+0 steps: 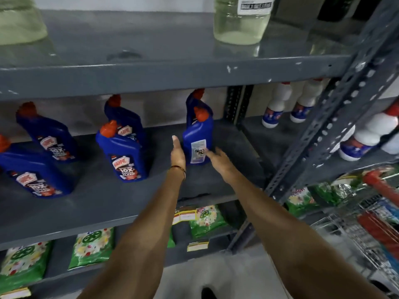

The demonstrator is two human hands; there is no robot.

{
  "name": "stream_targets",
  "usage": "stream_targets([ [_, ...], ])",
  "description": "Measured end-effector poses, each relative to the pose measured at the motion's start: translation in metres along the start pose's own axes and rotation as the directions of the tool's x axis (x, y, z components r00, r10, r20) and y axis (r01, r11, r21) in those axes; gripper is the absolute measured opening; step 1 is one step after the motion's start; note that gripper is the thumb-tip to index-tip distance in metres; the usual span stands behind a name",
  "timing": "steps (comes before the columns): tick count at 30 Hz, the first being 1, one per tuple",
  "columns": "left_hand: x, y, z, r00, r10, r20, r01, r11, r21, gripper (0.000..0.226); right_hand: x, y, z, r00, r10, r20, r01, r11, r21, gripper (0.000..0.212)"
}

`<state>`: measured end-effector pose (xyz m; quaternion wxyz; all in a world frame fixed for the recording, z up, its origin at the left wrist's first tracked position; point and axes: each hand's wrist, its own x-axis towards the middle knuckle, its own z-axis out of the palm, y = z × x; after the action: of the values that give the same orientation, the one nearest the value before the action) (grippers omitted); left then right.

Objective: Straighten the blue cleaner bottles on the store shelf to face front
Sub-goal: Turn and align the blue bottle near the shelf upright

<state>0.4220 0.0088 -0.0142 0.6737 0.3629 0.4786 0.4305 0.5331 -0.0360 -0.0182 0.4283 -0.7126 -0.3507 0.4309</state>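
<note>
Grey metal shelf, scuffed, carries blue cleaner bottles. Rightmost bottle shows its back label; left hand and right hand flank it, grips wide.

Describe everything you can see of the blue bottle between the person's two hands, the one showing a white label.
The blue bottle looks like glossy plastic, with an angled neck and an orange-red cap. It stands upright on the grey metal shelf, right of the other blue bottles, with another blue bottle directly behind it. It shows a small white printed label, not the red-and-white front label its neighbours show, so it seems turned backward. The left hand lies flat by its left side; the right hand reaches its lower right, fingertips at the label. Neither hand clearly grips it.
</note>
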Motion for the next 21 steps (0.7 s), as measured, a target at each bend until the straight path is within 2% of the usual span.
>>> stream_targets([
  [4, 0.009, -0.006, 0.008, 0.998, 0.013, -0.066, -0.011, 1.0, 0.028, 0.058, 0.007, 0.007, -0.002, 0.987, -0.032, 0.16, 0.044, 0.996, -0.072, 0.051],
  [11, 0.011, -0.007, 0.009, 0.996, 0.04, -0.081, -0.03, 0.992, 0.123, 0.058, 0.011, 0.01, -0.007, 0.971, -0.129, 0.202, 0.132, 0.991, 0.001, 0.061],
  [15, 0.003, 0.0, 0.006, 0.997, 0.057, -0.049, -0.049, 0.986, 0.16, 0.053, 0.009, 0.0, -0.017, 0.946, -0.212, 0.246, 0.208, 0.977, 0.044, 0.077],
  [19, -0.004, 0.019, 0.003, 0.993, 0.107, 0.057, -0.116, 0.976, 0.186, 0.043, 0.008, -0.02, -0.022, 0.917, -0.294, 0.27, 0.294, 0.955, 0.04, 0.091],
  [21, -0.003, 0.024, 0.004, 0.987, 0.121, 0.105, -0.14, 0.97, 0.199, 0.053, 0.005, -0.027, -0.019, 0.902, -0.332, 0.275, 0.325, 0.943, 0.071, 0.093],
])
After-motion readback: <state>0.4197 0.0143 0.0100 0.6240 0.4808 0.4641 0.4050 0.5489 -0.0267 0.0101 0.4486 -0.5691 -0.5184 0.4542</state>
